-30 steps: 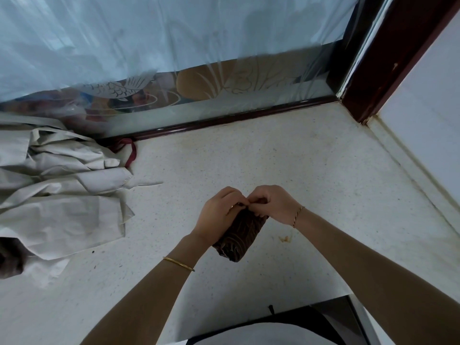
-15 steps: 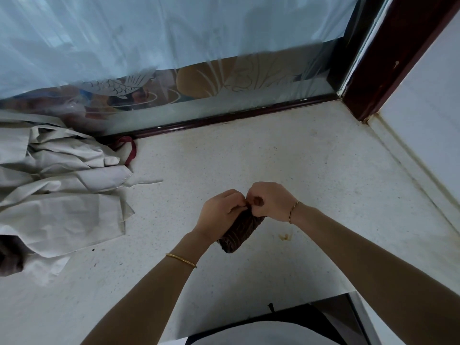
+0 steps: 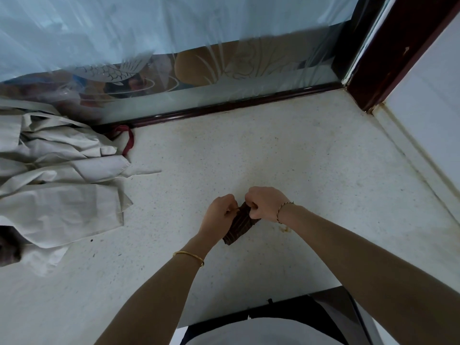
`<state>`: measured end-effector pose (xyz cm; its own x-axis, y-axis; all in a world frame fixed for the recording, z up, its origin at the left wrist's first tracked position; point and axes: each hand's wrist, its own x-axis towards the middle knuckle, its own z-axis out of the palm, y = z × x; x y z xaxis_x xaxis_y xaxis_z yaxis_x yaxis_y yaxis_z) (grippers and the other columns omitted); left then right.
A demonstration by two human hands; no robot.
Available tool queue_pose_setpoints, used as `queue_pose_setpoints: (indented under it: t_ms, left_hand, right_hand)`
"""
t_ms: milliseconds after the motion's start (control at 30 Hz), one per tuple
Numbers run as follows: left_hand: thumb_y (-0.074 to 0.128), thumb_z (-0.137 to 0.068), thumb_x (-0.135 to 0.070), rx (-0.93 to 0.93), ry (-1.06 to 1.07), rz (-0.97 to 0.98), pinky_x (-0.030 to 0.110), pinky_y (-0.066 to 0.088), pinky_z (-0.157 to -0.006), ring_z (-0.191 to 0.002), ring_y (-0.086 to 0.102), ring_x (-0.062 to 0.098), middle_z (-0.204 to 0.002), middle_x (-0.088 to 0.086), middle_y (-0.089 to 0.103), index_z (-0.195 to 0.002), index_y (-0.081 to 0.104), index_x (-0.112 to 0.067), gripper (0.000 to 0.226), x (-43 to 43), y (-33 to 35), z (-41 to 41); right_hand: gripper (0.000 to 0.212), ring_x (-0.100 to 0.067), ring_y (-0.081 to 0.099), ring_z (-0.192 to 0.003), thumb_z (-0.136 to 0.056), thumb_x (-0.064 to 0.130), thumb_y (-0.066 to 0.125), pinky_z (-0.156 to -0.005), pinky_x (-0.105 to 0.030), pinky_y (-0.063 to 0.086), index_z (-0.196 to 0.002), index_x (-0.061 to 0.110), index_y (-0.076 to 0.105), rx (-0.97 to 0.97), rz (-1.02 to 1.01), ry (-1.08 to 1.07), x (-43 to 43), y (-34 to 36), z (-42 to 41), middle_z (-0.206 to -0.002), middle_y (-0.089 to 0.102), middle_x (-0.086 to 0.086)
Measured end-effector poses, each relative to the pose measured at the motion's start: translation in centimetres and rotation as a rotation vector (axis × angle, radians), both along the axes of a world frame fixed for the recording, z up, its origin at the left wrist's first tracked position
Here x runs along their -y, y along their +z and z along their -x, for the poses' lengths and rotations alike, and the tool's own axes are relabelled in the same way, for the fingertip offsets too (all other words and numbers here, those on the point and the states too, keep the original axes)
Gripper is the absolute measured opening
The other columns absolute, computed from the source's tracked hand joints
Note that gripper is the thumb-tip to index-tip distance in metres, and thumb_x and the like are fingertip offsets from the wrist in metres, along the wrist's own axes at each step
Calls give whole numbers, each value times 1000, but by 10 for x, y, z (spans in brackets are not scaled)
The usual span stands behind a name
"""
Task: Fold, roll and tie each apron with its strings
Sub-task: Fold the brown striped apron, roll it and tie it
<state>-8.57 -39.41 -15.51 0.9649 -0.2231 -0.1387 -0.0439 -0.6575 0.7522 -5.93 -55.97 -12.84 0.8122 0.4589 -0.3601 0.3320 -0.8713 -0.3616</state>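
The roll [image 3: 238, 229] is gripped at its far end by both the left hand [image 3: 219, 216] and the right hand [image 3: 266, 205], fingers curled, at mid-counter [image 3: 298, 158]. The strings, hidden under the fingers, are best drawn tight evenly, so the roll is not loosened. Its long axis runs near-left to far-right.
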Motion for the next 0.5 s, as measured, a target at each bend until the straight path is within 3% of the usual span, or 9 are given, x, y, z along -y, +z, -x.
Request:
queue_pose_setpoints:
  t_ms: [133,167,233,300,400,500]
  left_hand:
    - [59,-89,-9,-75,11,-16,31,47,-76,-89,56,23,-92,5,59,-88,59,-7,3,-6,-6,-9]
    - [61,-89,-17,-117,-10,-39,32,47,-83,-97,54,22,-100,3,56,-97,60,-11,10,-7,-7,-10]
    - [69,-83,-33,-271,-81,-115,37,45,-95,-112,47,19,-119,1,48,-123,51,-18,47,-8,-6,-9]
    - [73,-78,-34,-384,-119,-167,38,47,-95,-115,49,21,-128,2,47,-136,38,-21,69,-3,-1,-7]
    - [67,-86,-23,-437,-82,-37,36,54,-86,-103,59,23,-124,8,55,-135,40,-17,57,2,14,-15]
    - [64,-88,-15,-547,-53,191,36,55,-84,-99,63,25,-120,12,59,-131,45,-13,47,4,43,-37]
  right_hand:
    - [6,-16,43,-74,-87,12,52,-53,-16,27,-88,9,57,-2,-59,-85,1,-4,0,-89,42,2]
    - [10,-16,44,-74,-88,12,51,-54,-16,29,-92,7,59,-1,-68,-98,2,-5,1,-90,42,2]
    - [14,-16,46,-76,-91,14,50,-58,-19,34,-98,7,61,-2,-88,-122,4,-6,3,-92,42,2]
    - [17,-16,49,-80,-94,16,49,-69,-23,41,-102,7,62,-1,-119,-152,5,-5,7,-95,43,2]
    - [19,-15,54,-85,-94,12,50,-81,-28,47,-102,7,66,75,-273,-345,16,-1,8,-95,50,1]
    - [28,-15,54,-88,-91,3,50,-84,-34,51,-114,11,63,228,-456,-725,44,12,4,-105,52,-3]
